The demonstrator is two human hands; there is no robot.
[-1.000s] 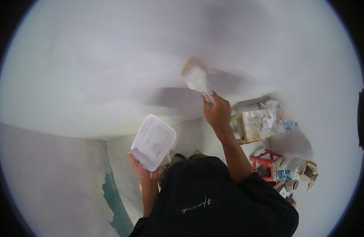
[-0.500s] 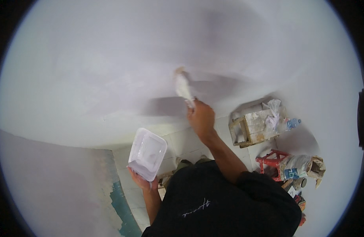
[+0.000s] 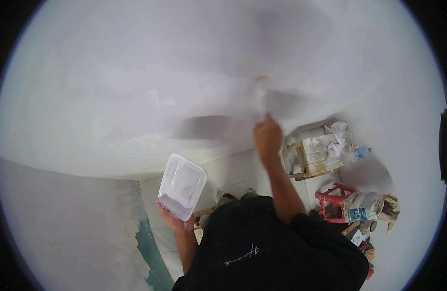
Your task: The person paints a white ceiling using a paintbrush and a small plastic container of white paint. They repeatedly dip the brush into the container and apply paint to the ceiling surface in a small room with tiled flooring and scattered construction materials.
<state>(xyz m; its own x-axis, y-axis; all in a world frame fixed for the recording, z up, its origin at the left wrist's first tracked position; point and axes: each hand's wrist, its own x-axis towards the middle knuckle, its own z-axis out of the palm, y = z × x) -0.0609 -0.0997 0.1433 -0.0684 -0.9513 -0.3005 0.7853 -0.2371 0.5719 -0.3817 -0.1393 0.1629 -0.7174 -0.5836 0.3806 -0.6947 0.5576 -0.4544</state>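
In my right hand [image 3: 269, 136] is a paintbrush [image 3: 261, 97] with a whitish, paint-smeared handle and tan bristles, blurred by motion. Its bristles point up along the pale wall [image 3: 175, 92]; I cannot tell whether they touch it. My left hand [image 3: 174, 218] grips the lower end of a white rectangular plastic tub [image 3: 183, 182], tilted toward me. Pale lilac-white paint [image 3: 176, 207] lies in the tub's lower part. The left fingers are mostly hidden under the tub.
To the right, a paint-stained wooden stool [image 3: 316, 150] carries a plastic bag [image 3: 336, 140] and a clear bottle [image 3: 361, 153]. Nearer stands a red stool [image 3: 333, 200] with an opened sack [image 3: 371, 207]. The left wall has a peeling teal patch [image 3: 150, 252]. White tiles [image 3: 228, 170] cover the floor.
My right hand has swept the brush to the right along the wall, and it stands more upright. The tub in my left hand has barely moved.
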